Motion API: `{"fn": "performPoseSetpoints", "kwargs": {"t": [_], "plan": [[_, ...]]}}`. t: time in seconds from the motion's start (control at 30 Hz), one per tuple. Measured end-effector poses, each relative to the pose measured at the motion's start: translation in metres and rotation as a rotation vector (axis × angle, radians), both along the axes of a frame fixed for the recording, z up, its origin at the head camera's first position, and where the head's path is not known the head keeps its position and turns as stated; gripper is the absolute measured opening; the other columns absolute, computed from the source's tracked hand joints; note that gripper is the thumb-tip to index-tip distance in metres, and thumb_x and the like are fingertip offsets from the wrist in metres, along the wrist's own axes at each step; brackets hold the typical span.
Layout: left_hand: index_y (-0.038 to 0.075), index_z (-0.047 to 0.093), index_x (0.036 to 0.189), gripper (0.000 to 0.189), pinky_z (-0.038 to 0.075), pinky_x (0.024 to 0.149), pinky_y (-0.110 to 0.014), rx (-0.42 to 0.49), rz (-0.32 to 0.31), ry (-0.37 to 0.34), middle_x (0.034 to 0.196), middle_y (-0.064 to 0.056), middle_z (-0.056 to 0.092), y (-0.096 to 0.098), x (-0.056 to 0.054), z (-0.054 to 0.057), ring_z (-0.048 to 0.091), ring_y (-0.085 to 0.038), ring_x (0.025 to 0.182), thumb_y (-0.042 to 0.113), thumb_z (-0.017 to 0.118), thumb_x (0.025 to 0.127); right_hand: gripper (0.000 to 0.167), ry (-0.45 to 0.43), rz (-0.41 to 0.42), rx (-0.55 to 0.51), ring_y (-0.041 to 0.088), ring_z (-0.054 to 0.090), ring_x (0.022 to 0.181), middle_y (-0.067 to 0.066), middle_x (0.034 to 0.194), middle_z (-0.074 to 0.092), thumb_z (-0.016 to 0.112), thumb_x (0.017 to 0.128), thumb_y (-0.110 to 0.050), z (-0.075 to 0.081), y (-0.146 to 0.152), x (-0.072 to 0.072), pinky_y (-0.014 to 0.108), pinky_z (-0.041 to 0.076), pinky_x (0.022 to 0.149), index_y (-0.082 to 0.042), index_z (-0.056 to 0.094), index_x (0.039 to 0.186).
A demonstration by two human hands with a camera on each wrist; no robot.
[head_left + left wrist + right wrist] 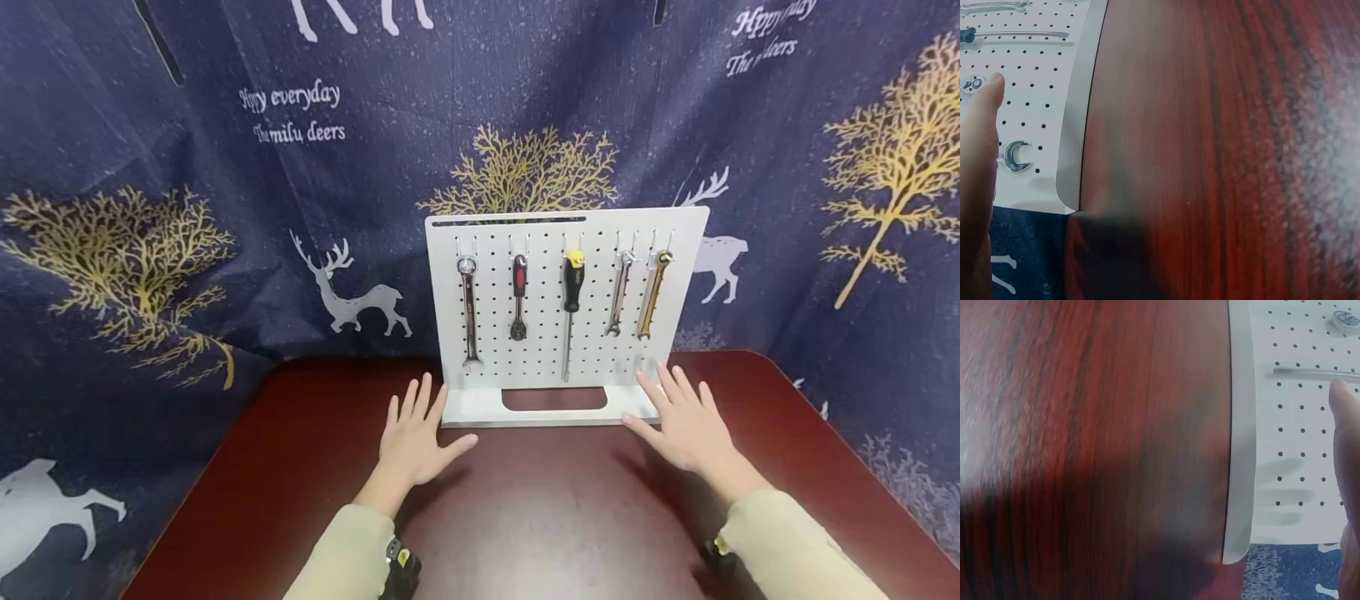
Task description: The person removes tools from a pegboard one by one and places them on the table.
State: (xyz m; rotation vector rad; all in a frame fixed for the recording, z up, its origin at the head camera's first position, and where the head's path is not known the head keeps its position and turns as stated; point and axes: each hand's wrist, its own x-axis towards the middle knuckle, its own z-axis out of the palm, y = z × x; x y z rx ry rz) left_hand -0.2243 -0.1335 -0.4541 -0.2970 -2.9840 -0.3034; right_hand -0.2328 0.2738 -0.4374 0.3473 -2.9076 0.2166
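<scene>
My left hand (414, 437) is held with fingers spread by the lower left corner of a white pegboard stand (495, 350), holding nothing. By the lower right corner is my right hand (686, 421), fingers likewise straight and spread, holding nothing. Whether either touches the stand I cannot tell. From left to right on hooks hang a large combination wrench (470, 312), a ratchet (519, 287) with a black-and-red handle, a black screwdriver (573, 279) with a yellow end, a smaller silver wrench (620, 296) and a gold-coloured wrench (655, 296). Each wrist view catches part of a hand beside the board.
The stand's white base (472, 408), with a cut-out in its middle, rests on a dark red wooden table (555, 500). Behind the table hangs a dark blue cloth (390, 192) printed with deer and golden trees. Small holes cover the board.
</scene>
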Motion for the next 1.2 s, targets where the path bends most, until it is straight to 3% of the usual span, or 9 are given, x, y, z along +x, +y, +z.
{"fn": "performPoseSetpoints", "kwargs": {"t": [0.13,0.27,0.63,0.83,1.07,1.2], "plan": [[0.023,0.017,0.152,0.102,0.0,0.119,-0.052,0.002,0.002,-0.001,0.161,-0.005,0.0,-0.001,0.004,-0.003,-0.003,-0.026,0.148,0.086,0.034,0.075,0.082,0.008,-0.003,-0.022,0.044,0.016,0.141,0.02,0.155,0.023,0.042,0.086,-0.07,-0.008,-0.006,0.003,0.068,0.009,0.11,-0.017,0.031,0.148],[0.023,0.019,0.152,0.101,0.001,0.119,-0.052,-0.004,0.001,0.039,0.161,-0.005,0.002,-0.002,0.0,-0.001,-0.001,-0.026,0.148,0.087,0.033,0.075,0.081,0.03,-0.001,-0.039,0.043,0.018,0.141,0.019,0.155,0.022,0.041,0.087,-0.07,-0.011,-0.014,0.0,0.068,0.011,0.11,-0.018,0.032,0.148],[0.024,0.01,0.153,0.101,0.004,0.119,-0.053,0.034,0.013,0.041,0.161,-0.007,0.004,-0.008,-0.004,0.0,0.001,-0.027,0.148,0.085,0.032,0.076,0.079,0.036,0.064,-0.121,0.045,0.025,0.139,0.023,0.153,0.025,0.048,0.088,-0.064,-0.015,-0.048,-0.003,0.067,0.015,0.11,-0.014,0.033,0.147],[0.019,0.006,0.153,0.096,0.009,0.119,-0.053,0.183,-0.007,0.037,0.16,-0.008,0.003,-0.014,-0.006,0.001,0.003,-0.027,0.148,0.076,0.04,0.083,0.08,-0.015,0.093,-0.271,0.041,0.028,0.138,0.023,0.15,0.031,0.051,0.09,-0.057,-0.017,-0.067,-0.003,0.062,0.022,0.111,-0.007,0.029,0.148],[0.011,0.009,0.153,0.089,0.012,0.118,-0.055,0.37,-0.01,0.01,0.16,-0.011,0.007,-0.021,-0.012,0.01,0.008,-0.029,0.147,0.062,0.046,0.09,0.062,-0.047,0.11,-0.516,0.038,0.043,0.13,0.021,0.14,0.048,0.062,0.09,-0.036,-0.011,-0.101,-0.002,0.054,0.036,0.108,-0.001,0.043,0.138],[0.011,0.012,0.152,0.085,0.014,0.117,-0.056,0.456,-0.002,0.014,0.159,-0.011,0.01,-0.021,-0.018,0.017,0.011,-0.029,0.147,0.059,0.046,0.091,0.057,-0.08,0.083,-0.627,0.035,0.05,0.125,0.019,0.133,0.055,0.063,0.09,-0.035,-0.003,-0.121,-0.009,0.051,0.04,0.104,-0.002,0.049,0.134]]}}
